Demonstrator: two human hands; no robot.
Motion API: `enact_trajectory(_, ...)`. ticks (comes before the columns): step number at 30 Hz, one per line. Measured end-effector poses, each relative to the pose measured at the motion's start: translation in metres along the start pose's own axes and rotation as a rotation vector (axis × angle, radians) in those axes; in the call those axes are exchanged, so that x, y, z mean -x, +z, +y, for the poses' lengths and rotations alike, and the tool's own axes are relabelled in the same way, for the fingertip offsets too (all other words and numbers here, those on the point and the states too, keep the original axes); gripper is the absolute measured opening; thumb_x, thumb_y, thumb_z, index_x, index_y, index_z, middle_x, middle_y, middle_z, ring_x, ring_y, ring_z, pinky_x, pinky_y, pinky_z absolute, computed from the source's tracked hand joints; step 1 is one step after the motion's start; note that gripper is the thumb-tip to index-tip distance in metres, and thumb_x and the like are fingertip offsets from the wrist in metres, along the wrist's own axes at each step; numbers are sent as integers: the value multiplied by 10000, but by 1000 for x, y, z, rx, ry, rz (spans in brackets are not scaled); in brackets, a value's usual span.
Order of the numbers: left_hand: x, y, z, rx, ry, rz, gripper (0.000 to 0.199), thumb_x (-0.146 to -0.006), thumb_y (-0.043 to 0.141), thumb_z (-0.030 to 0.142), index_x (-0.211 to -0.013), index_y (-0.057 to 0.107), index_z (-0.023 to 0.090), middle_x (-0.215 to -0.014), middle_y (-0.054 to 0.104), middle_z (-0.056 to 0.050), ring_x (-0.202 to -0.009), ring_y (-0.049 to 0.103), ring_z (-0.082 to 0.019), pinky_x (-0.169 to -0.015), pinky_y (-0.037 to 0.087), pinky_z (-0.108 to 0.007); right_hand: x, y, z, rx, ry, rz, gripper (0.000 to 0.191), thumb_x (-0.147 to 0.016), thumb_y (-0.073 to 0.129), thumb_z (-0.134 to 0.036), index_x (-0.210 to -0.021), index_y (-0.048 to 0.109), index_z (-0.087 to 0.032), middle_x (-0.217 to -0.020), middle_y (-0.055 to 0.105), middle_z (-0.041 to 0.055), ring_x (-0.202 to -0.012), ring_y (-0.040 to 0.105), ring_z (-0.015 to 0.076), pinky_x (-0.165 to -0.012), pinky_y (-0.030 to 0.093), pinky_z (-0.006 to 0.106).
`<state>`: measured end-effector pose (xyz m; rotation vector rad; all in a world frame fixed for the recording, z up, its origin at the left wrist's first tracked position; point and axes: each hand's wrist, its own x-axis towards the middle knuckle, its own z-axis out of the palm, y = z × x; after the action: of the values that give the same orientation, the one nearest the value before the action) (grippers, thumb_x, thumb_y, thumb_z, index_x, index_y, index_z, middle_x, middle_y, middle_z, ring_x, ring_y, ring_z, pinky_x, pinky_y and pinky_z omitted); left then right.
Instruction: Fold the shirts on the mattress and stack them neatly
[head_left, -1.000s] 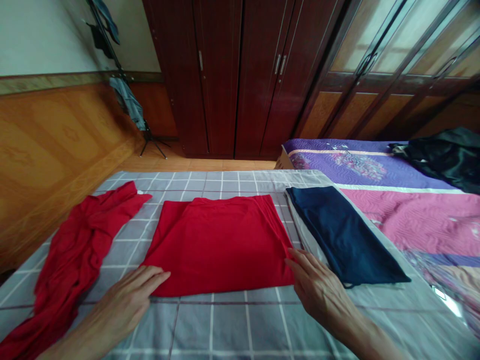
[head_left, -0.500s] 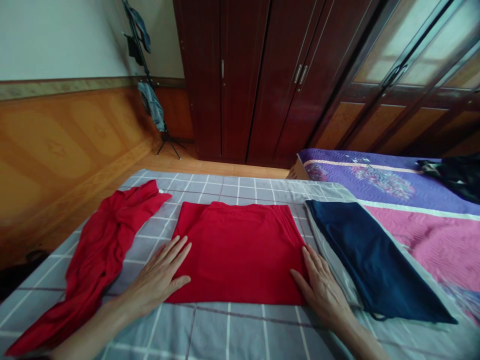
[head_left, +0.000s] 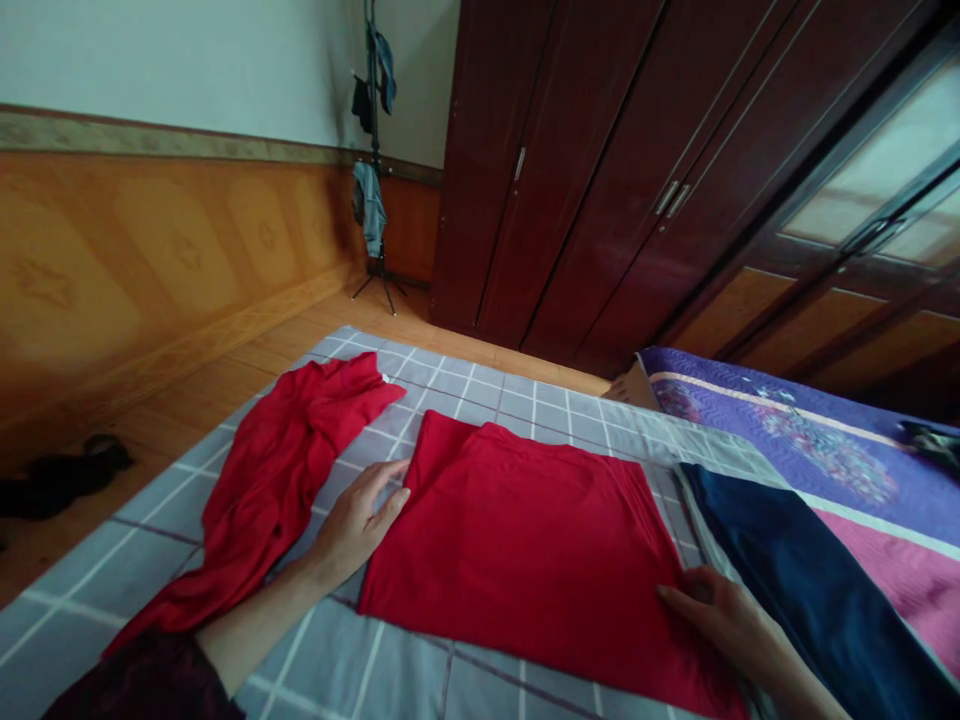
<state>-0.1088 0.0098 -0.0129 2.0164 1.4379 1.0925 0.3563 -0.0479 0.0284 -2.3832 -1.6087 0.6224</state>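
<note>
A folded red garment (head_left: 525, 540) lies flat on the checked grey bedsheet (head_left: 405, 670); its exact kind does not show. My left hand (head_left: 360, 520) is at its left edge, thumb and fingers curled at the cloth, with some fingertips hidden. On the opposite edge, my right hand (head_left: 720, 605) has its thumb on top of the fabric and its other fingers bent at or under the side. A crumpled red garment (head_left: 277, 470) lies left of my left hand. Dark blue folded clothing (head_left: 795, 560) rests to the right of my right hand.
Beyond the bed stand a dark red wardrobe (head_left: 555, 200) and a coat rack (head_left: 375, 130) with hung items. A purple and pink bedcover (head_left: 810, 430) spreads at the right. Something black (head_left: 67, 475) lies on the wooden floor at the left.
My hands have gone from lying flat with spread fingers to curling at the garment's two side edges. The view has turned left and tilted, so everything appears shifted right.
</note>
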Motion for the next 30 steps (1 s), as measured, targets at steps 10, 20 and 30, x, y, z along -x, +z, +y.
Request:
enact_trajectory(10, -1, -11, 7, 249, -207, 56, 295, -911, 434, 350, -1112, 565, 179, -984, 680, -62, -887, 645, -176, -810, 503, -299, 24, -20, -74, -738, 399, -309, 300, -520, 779, -328, -756, 643, -202, -731, 717, 86, -813, 691, 292, -698, 568, 324)
enact_trajectory(20, -2, -12, 10, 422, -314, 4, 345, -885, 443, 394, -1100, 560, 151, -720, 638, -16, -598, 584, -133, -537, 437, -212, 7, -25, -165, -824, 72, -280, 478, -574, 724, -336, -1014, 642, -166, -797, 722, 78, -706, 689, 254, -641, 543, 321)
enact_trajectory(30, 0, -14, 11, 321, -234, -77, 302, -898, 441, 324, -1113, 573, 158, -744, 652, -21, -707, 610, -158, -648, 438, -233, 36, 111, -303, 258, -530, -120, 541, -731, 524, -219, -1266, 512, -145, -969, 696, 117, -920, 647, 262, -729, 457, 310)
